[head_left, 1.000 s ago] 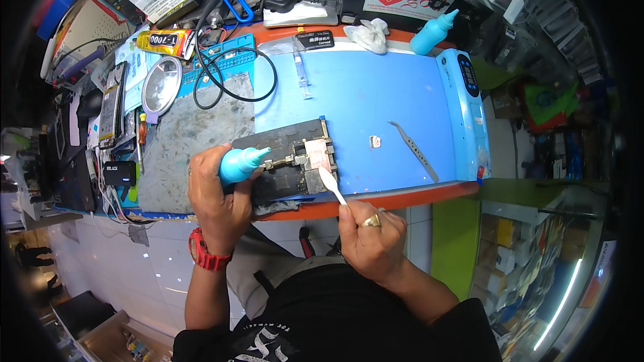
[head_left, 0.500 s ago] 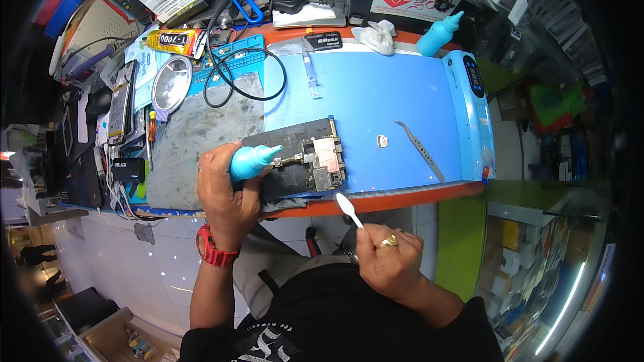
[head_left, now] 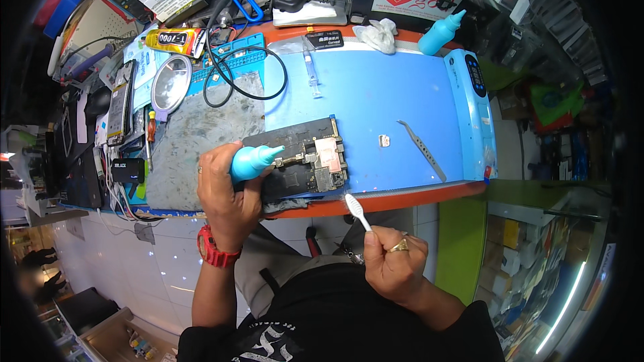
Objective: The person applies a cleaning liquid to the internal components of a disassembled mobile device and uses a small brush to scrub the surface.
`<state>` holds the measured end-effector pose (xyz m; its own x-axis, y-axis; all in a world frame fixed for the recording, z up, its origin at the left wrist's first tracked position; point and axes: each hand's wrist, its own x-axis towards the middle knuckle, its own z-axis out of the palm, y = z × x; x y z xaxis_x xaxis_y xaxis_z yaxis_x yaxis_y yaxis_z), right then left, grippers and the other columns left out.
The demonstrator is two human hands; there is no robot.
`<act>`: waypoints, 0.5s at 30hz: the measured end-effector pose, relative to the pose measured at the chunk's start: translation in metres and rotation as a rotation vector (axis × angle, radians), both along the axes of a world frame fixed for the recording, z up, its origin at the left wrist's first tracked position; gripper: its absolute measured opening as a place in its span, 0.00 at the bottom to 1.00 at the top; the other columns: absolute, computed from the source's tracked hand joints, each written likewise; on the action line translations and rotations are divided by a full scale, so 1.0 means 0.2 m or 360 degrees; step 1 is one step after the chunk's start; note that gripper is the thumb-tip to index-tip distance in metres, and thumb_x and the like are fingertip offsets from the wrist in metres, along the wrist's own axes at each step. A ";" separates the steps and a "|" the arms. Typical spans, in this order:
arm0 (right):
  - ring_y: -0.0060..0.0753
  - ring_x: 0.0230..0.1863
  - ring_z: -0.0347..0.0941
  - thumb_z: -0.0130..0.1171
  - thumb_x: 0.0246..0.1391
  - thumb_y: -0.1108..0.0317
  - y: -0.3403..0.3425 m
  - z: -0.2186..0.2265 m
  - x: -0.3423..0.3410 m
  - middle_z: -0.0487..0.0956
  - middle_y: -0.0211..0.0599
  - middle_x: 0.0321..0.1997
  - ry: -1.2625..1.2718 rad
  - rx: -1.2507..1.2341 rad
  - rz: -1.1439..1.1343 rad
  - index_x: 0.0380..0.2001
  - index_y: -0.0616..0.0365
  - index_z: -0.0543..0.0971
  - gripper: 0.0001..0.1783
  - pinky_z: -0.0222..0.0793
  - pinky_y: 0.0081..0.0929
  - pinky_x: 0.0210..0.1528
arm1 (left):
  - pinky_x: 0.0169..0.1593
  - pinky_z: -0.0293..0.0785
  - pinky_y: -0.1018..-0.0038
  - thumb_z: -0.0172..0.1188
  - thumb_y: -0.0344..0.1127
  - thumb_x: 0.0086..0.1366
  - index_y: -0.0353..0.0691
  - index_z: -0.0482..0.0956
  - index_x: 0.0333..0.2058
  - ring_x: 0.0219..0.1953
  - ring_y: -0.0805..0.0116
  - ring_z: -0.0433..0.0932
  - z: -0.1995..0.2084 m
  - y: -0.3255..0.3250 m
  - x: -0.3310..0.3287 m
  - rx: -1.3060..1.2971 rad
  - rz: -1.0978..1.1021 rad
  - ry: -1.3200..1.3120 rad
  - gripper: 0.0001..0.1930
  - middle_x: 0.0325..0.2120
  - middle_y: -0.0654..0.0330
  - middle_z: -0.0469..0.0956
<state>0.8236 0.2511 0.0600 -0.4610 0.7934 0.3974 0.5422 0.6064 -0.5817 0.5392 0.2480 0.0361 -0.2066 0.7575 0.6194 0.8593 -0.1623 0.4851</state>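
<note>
In my left hand (head_left: 227, 186) is a light blue squeeze bottle (head_left: 249, 163), tilted so its nozzle points right over an opened phone (head_left: 285, 184). The hand is closed round the bottle and sits at the phone's left side; whether it also touches the phone I cannot tell. The phone's bare circuit board and a copper-coloured plate (head_left: 329, 153) show at its right end. My right hand (head_left: 396, 265) grips a white toothbrush (head_left: 355, 208) by the handle. The brush head is just off the phone's lower right corner, near the bench edge, apart from the phone.
Tweezers (head_left: 425, 150) and a small metal piece (head_left: 384, 141) lie on the blue mat (head_left: 376, 97). A syringe (head_left: 311, 75) and a looped black cable (head_left: 258, 96) are farther back. At the right stands a blue device (head_left: 467, 117), with a second blue bottle (head_left: 439, 35) behind it.
The toothbrush has turned in my right hand, so its bristles now show more. That hand has shifted slightly right and down. My left hand and the bottle stay nearly in place.
</note>
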 end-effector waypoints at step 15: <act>0.34 0.14 0.73 0.71 0.58 0.74 0.06 -0.03 -0.02 0.76 0.32 0.19 0.0025 0.0173 0.0026 0.34 0.60 0.80 0.07 0.69 0.31 0.19 | 0.49 0.77 0.59 0.78 0.25 0.58 0.35 0.77 0.57 0.46 0.48 0.81 -0.02 -0.01 0.00 -0.0023 -0.0002 -0.0062 0.29 0.46 0.47 0.82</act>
<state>0.8198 0.2633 0.0549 -0.4663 0.7379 0.4880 0.5231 0.6748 -0.5206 0.5387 0.2460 0.0329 -0.2297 0.7665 0.5998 0.8394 -0.1559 0.5207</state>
